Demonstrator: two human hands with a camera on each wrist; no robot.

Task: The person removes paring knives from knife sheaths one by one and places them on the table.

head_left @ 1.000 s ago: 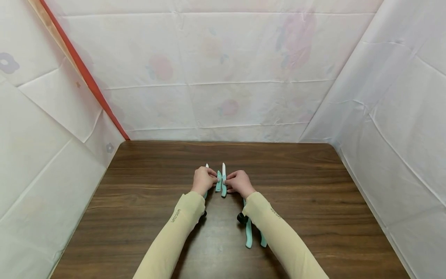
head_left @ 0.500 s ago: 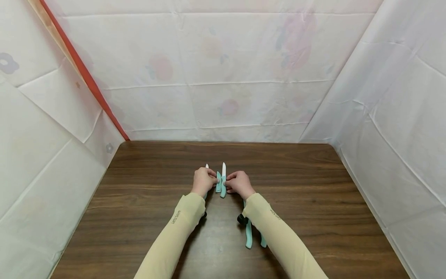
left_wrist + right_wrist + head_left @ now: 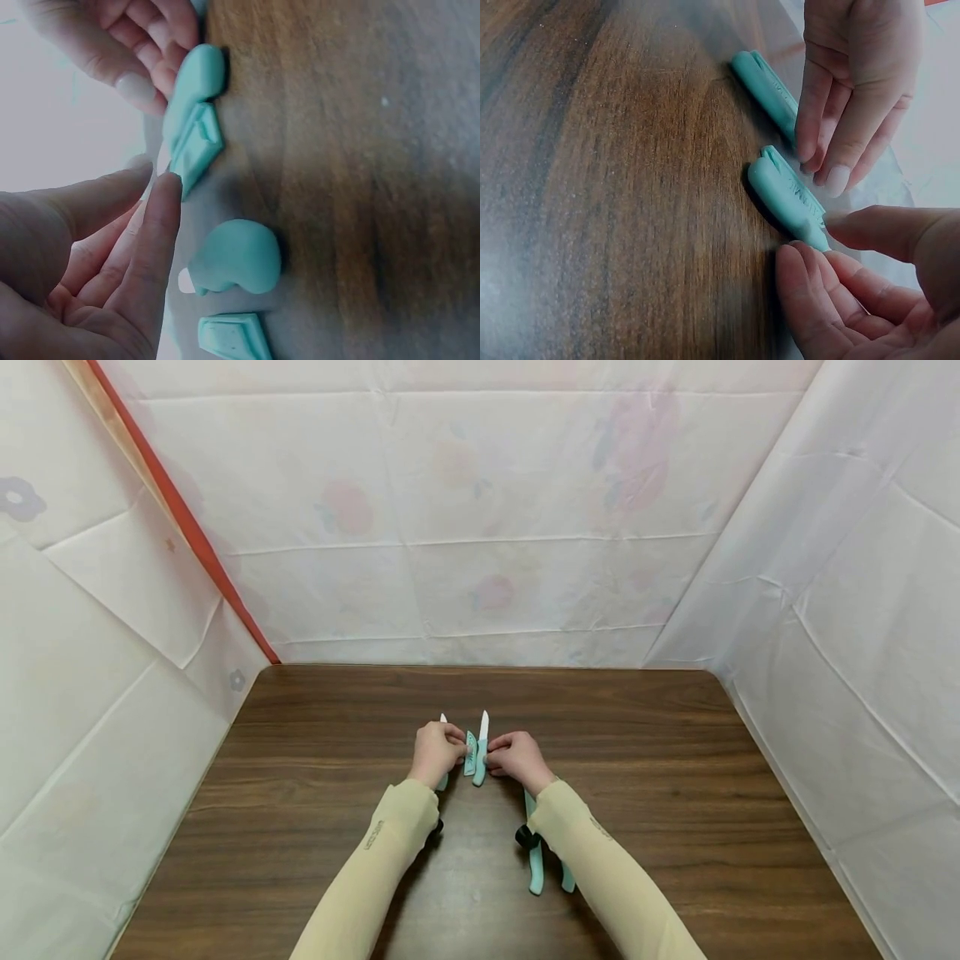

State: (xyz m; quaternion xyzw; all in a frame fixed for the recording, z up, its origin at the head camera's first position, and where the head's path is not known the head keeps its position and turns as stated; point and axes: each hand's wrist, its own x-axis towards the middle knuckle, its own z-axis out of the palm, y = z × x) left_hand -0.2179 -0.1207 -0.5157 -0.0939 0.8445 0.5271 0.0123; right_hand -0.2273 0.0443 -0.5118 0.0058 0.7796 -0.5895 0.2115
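Observation:
In the head view a teal knife (image 3: 482,752) with a white blade lies between my hands, its tip pointing away. Beside it on the left lies a teal sheath (image 3: 470,754). My left hand (image 3: 437,752) pinches the sheath's edge between thumb and fingertips. From the other side, my right hand (image 3: 521,758) pinches the knife near where handle meets blade. Beneath my left hand lies a second knife; its white tip and handle end (image 3: 442,782) show. That knife's handle (image 3: 238,256) and another sheath (image 3: 232,336) appear in the left wrist view.
Under my right forearm are two more teal knife handles (image 3: 536,870), partly covered. Everything rests on a dark wood-grain table (image 3: 300,793). White printed sheets (image 3: 420,510) hang behind and at both sides.
The knife has turned slightly, its tip shifting right. The sheath has slid a little toward the body. My right hand has moved slightly right and my left slightly left.

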